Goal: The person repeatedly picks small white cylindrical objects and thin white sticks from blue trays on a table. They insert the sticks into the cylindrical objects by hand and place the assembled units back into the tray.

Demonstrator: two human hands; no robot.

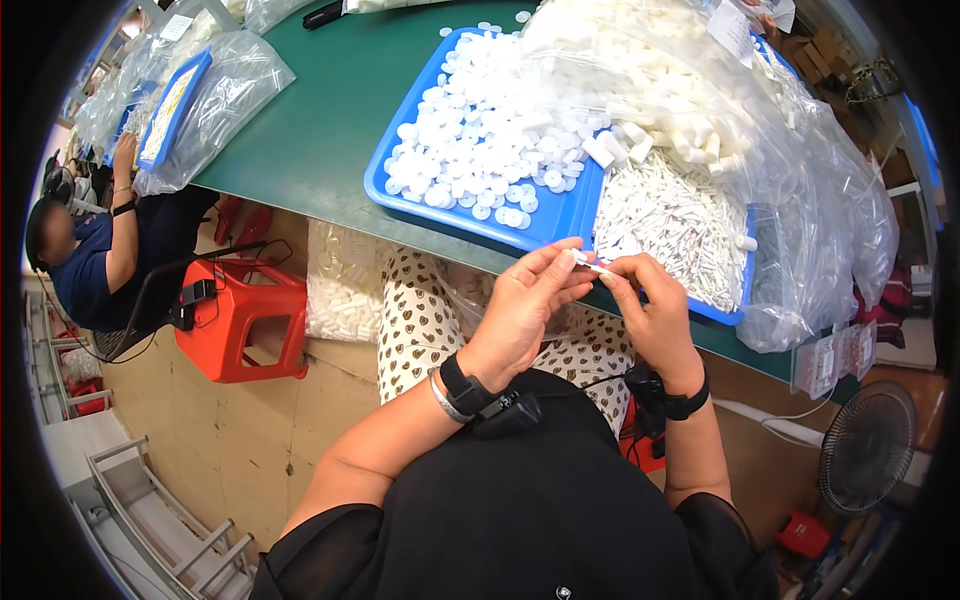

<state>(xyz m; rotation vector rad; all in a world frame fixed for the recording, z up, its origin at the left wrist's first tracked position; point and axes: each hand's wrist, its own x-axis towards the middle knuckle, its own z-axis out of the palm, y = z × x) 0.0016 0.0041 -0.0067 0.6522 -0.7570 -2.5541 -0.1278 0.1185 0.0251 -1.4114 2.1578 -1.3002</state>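
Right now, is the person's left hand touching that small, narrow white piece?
Touching: the head view shows the left hand pinching the small, narrow white piece between thumb and finger.

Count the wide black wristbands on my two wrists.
2: one black wristband just behind your left hand, another just behind your right hand. None seem hidden.

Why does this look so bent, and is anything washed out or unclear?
In the head view, black surrounds a round fisheye image and the green tabletop bows along its edge; the white discs look nearly washed out; the clear plastic bag shows pale glare; the small white piece between left hand and right hand is too small to make out clearly.
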